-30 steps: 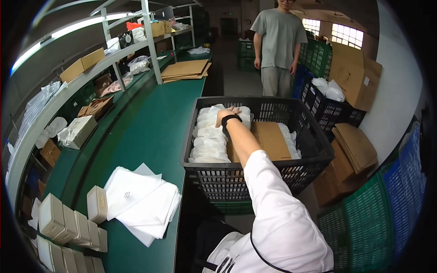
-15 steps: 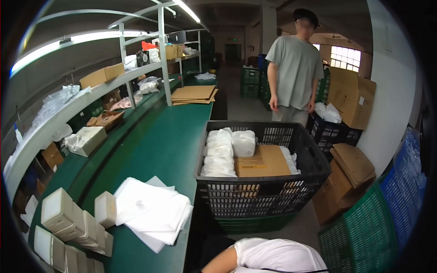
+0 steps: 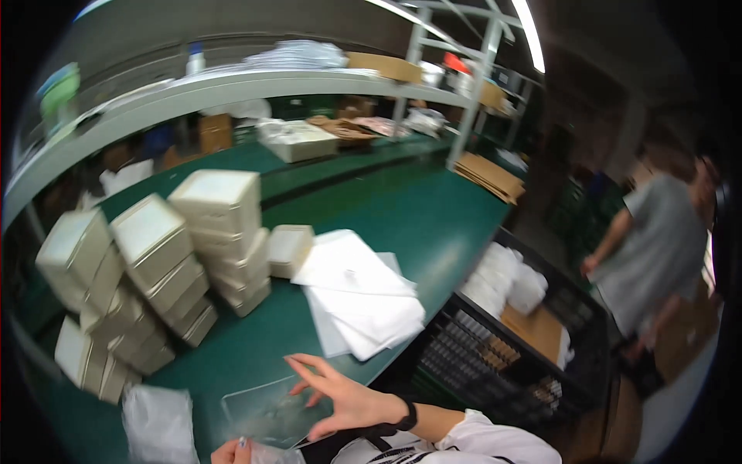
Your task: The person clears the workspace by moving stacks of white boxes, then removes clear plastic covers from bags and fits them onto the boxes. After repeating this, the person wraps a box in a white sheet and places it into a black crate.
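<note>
My right hand [image 3: 334,396], wearing a dark wristband, is open over the green table near its front edge, thumb and fingers apart. Beneath its fingers lies a clear, flat plastic piece [image 3: 259,410] with a rounded corner; contact with it is unclear. At the lower edge, my left hand [image 3: 230,452] shows only in part, its fingers closed on crinkled clear film [image 3: 270,455]. A flat frosted plastic bag [image 3: 158,425] lies to its left. Cream-coloured boxes [image 3: 220,228] stand in several stacks farther left, and one single box [image 3: 291,250] sits beside white plastic bags [image 3: 359,298].
A black crate [image 3: 495,352] with white wrapped bundles and cardboard stands against the table's right side. Behind it a person in a grey shirt [image 3: 649,247] is standing. A shelf [image 3: 255,81] runs above the table's back, and flat cardboard [image 3: 491,178] lies at the far end.
My view has swung left and tilted toward the table. Both hands have come into view with the clear plastic; before, only an arm and a white sleeve showed.
</note>
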`<state>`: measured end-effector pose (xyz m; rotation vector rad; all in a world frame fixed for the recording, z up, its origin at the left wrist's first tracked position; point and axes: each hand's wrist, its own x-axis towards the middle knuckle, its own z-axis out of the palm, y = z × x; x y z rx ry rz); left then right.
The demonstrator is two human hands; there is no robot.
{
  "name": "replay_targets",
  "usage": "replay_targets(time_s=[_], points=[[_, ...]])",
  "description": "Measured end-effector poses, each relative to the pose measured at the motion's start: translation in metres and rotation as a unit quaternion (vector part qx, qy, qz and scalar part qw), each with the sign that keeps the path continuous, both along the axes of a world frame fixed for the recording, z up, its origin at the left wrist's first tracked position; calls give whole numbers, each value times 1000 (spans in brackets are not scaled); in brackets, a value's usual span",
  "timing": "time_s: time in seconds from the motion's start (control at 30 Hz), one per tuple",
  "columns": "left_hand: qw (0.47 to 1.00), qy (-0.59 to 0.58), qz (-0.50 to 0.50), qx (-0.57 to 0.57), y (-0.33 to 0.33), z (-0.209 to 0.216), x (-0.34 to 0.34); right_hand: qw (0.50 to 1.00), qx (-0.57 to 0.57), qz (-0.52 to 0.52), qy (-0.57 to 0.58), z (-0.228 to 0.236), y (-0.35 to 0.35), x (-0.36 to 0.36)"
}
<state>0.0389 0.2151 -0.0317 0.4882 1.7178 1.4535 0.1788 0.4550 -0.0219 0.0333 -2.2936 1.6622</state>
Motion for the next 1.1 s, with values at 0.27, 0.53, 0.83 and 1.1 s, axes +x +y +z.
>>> replay_targets(time_s=[0.27, 0.53, 0.83, 1.1], points=[[999, 13, 43, 19, -13, -11, 8, 917, 393, 60, -19, 31, -6, -2], [959, 276, 62, -11, -1, 15, 5, 962, 223, 52, -146, 8, 35, -22], [891, 328, 188, 251, 11, -2, -18, 907, -415, 58, -30, -40, -19, -77], [539, 628, 456, 326, -62, 61, -61, 898, -386, 203, -64, -44, -38, -94]])
